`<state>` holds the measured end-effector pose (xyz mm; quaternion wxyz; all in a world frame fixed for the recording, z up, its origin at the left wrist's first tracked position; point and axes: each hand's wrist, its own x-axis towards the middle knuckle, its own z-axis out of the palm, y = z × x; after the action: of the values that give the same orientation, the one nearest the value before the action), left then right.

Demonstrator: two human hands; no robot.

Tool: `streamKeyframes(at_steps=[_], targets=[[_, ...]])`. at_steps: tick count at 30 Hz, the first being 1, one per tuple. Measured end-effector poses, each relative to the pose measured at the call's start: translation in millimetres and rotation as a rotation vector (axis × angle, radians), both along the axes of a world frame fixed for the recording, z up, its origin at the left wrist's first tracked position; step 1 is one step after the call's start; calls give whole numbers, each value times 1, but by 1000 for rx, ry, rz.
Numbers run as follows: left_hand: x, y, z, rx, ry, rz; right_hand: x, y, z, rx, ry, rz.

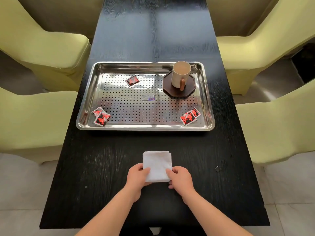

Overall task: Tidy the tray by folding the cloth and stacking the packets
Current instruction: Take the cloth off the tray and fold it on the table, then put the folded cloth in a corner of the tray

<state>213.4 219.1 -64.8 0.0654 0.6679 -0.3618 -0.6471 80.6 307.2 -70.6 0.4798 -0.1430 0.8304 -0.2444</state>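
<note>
Two bare forearms reach in from the near edge of the black worktop (95,167). The left hand (137,176) pinches the near-left corner of the white cloth (156,163), with its thumb on top and its fingers curled beneath. The right hand (181,178) grips the near-right edge in the same way, thumb lying over the fabric. The cloth is folded into a small layered square and sits on the worktop in front of the steel tray (144,128), apart from it.

Inside the tray, on its perforated floor, a pair of red-and-black packets (100,117) overlaps in the near-left corner. A second pair of packets (190,117) overlaps in the near-right corner. A single packet (132,80) lies alone toward the far left. In the far-right corner a cream mug (181,74) with a brown handle stands upright on a dark octagonal coaster (189,90). Yellow-green chairs (42,48) flank the worktop on both sides.
</note>
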Motion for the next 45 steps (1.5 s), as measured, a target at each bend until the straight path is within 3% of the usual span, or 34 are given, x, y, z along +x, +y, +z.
streamKeyframes(at_steps=[6,11,20,30,33,38,45], targets=[[6,-5,17,11,184,53,1,-5,18,-62,-140,-35],[14,-22,33,-57,268,72,-3,-21,41,-229,-509,-195],[11,-81,58,-235,251,144,-6,-93,71,-367,-352,-69],[3,-165,60,-249,237,296,-9,-187,68,-377,-350,-55],[5,-179,55,-352,134,200,-12,-211,67,-387,-350,-104],[24,-196,36,-530,-135,-217,-23,-267,56,-409,-360,-165],[24,-209,17,-509,-285,-254,-20,-356,42,-410,-438,-115]])
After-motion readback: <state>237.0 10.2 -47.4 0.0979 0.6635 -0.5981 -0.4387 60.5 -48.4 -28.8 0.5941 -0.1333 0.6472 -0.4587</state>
